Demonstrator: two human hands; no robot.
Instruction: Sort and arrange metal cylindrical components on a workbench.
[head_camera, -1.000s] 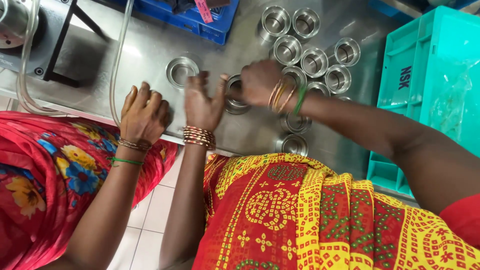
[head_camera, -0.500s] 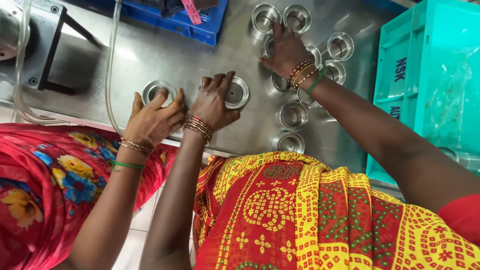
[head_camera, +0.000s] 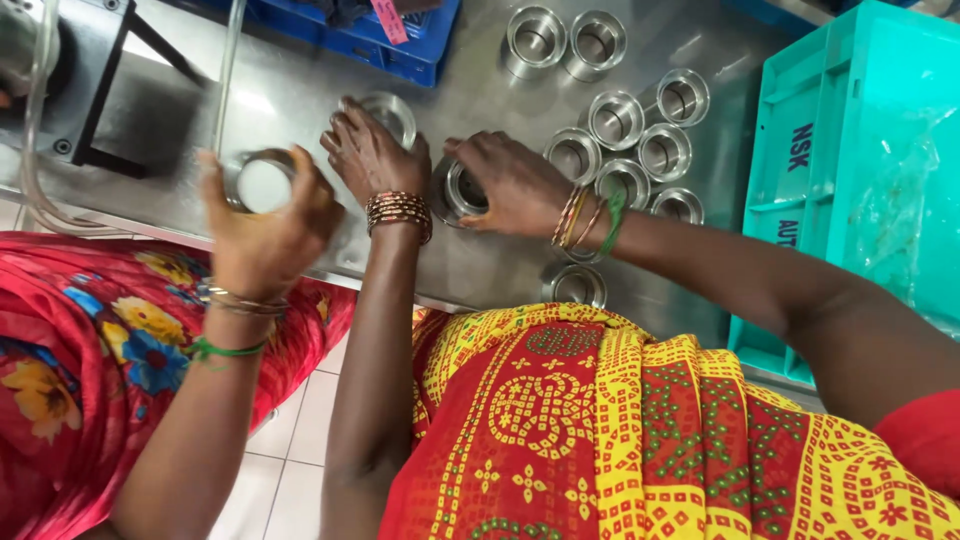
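Steel ring (head_camera: 462, 190): rigid, heavy, slick; your right hand (head_camera: 515, 185) clasps its rim. Left hand (head_camera: 372, 155) rests spread on another ring (head_camera: 388, 112), ten o'clock.

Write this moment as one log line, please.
left hand on far steel ring | right hand grips near steel ring | co-worker's hand holds third ring

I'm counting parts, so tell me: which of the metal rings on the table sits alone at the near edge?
The metal ring just above the yellow and red cloth, below the right hand. The rest cluster farther back beside the teal crate.
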